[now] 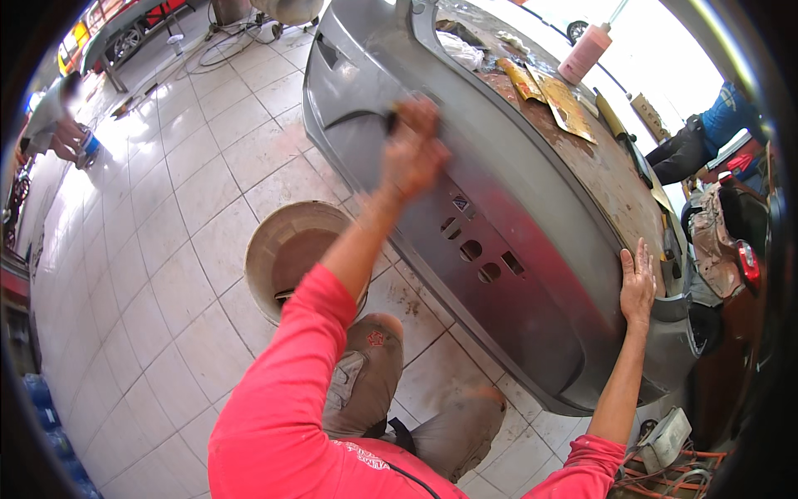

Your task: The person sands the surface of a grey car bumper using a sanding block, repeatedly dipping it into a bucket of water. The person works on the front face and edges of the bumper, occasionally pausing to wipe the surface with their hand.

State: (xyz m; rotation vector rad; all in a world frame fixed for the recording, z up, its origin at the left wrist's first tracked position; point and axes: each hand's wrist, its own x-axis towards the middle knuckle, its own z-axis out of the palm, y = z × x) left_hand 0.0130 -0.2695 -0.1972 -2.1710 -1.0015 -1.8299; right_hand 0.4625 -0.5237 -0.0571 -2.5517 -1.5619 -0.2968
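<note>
One left hand (413, 154), blurred, grip impossible to tell, over one bumper (532, 224); one right hand (638, 284), flat, fingers spread, at its edge near one tabletop (597, 173).

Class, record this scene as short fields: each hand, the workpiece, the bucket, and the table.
Left hand: motion-blurred, at the bumper's upper part; dark thing at its fingers, too blurred to identify
Right hand: open, fingers extended, against the bumper's right end
Workpiece: grey bumper, reddish patches, several cutouts
Bucket: on tiled floor, brownish contents
Table: beyond the bumper; holds pink bottle, yellow-brown sheets
</note>
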